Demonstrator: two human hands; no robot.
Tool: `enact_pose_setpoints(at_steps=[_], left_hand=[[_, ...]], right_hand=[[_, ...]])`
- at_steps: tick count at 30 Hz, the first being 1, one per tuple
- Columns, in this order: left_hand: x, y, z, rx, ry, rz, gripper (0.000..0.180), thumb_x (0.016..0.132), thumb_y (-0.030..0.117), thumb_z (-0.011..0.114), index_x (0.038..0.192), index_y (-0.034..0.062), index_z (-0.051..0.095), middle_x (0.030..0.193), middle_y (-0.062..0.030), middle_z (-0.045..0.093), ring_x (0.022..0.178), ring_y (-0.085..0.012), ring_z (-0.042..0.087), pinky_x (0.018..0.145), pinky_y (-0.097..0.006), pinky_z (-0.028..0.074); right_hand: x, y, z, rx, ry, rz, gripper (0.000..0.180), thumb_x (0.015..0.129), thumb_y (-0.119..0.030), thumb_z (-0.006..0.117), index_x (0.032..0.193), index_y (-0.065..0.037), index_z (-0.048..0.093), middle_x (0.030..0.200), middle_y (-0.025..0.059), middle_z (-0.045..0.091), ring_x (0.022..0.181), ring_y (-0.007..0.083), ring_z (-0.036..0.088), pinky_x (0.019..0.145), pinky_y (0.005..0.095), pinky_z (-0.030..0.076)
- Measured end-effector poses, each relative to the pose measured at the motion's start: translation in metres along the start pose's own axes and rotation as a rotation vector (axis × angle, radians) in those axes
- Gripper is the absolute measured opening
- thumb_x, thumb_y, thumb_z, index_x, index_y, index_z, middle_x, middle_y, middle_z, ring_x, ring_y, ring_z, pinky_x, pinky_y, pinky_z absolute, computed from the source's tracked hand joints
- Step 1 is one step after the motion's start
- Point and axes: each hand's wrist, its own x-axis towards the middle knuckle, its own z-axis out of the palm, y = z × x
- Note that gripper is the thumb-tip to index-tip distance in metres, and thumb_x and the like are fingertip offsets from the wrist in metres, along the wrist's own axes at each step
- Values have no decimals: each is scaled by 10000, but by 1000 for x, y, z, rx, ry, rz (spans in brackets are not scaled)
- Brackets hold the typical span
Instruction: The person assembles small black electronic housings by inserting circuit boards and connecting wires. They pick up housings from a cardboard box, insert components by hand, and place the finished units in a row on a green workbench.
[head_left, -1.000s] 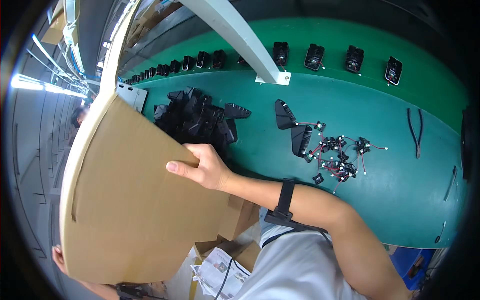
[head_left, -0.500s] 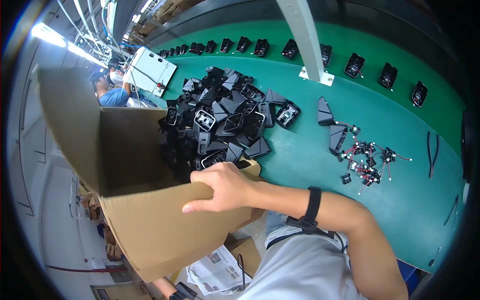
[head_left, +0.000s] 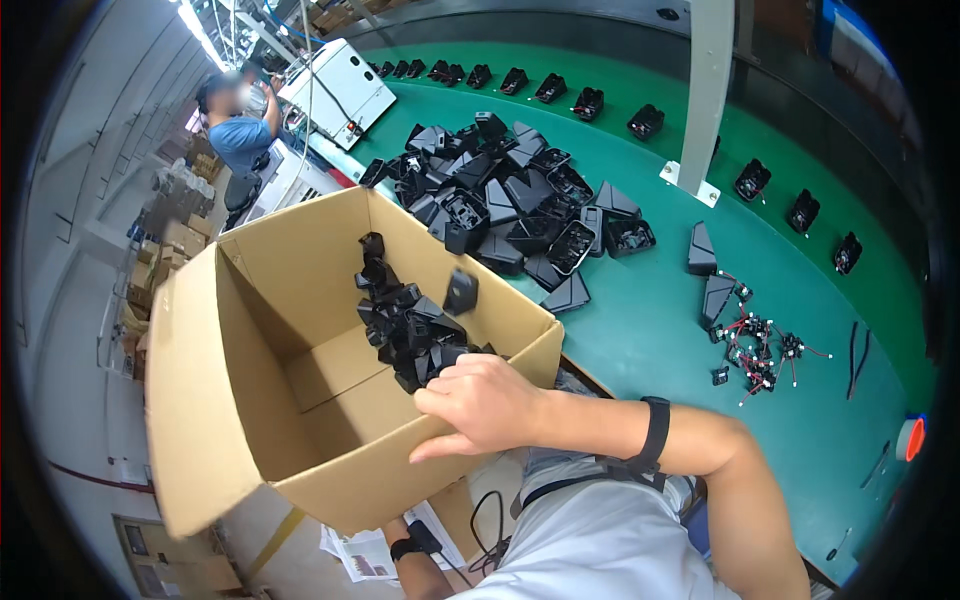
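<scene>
My right hand (head_left: 482,405) is closed over the near rim of a large open cardboard box (head_left: 350,470), thumb outside, fingers inside. Below the box, my left hand (head_left: 394,530) shows only near the wrist; its fingers are hidden behind the cardboard. Several black plastic housings (head_left: 415,335) lie heaped in the box near my right hand. One black housing (head_left: 461,291) appears blurred against the inner wall, apart from the heap. Beyond the box's far edge, a large pile of black housings (head_left: 500,200) lies jumbled on the green table (head_left: 640,330).
Small wired parts (head_left: 755,350) and two dark wedge-shaped covers (head_left: 702,250) lie on the right. A white metal post (head_left: 703,110) stands behind them. Housings line the green belt (head_left: 680,140). Another person (head_left: 240,140) works by a white machine (head_left: 340,90) at the far left.
The box has tipped back from the table pile, and its interior now faces up with housings inside. My right hand stays on its rim. The view has shifted.
</scene>
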Motion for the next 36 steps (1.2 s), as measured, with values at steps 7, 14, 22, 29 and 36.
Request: enact_pose_setpoints(at_steps=[7,14,22,29,36], left_hand=[[-16,-78,3,-14,5,-209,288,1025,240,505,1224,48,586,1073,-97,655,911,-211,662,786,-360,565],[-29,-131,-4,-9,8,-345,294,1023,245,510,1229,49,587,1075,-105,660,900,-219,668,779,-369,567],[-12,-127,7,-8,-75,-333,300,1021,250,516,1233,51,589,1078,-115,665,887,-227,674,772,-380,568],[-12,-124,50,11,-147,-375,306,1020,255,521,1237,52,590,1080,-123,670,876,-234,680,765,-389,569],[-29,-148,52,51,-166,-467,311,1018,260,526,1242,54,591,1083,-132,675,865,-242,685,758,-398,571]], right_hand=[[-2,-7,21,-126,-108,-23,518,793,-577,729,742,-99,535,643,11,540,601,187,565,578,315,425],[-9,-9,40,-277,-274,17,496,770,-579,715,757,-117,537,649,-12,522,605,159,553,585,307,405],[-12,-8,57,-280,-342,40,477,747,-555,740,793,-112,569,670,7,525,637,183,588,613,320,402],[-4,1,95,-358,-372,34,451,735,-511,768,797,-104,582,704,34,609,691,209,623,670,348,429],[-15,11,102,-373,-484,55,444,705,-478,786,839,-104,588,789,37,633,781,205,626,736,348,435]])
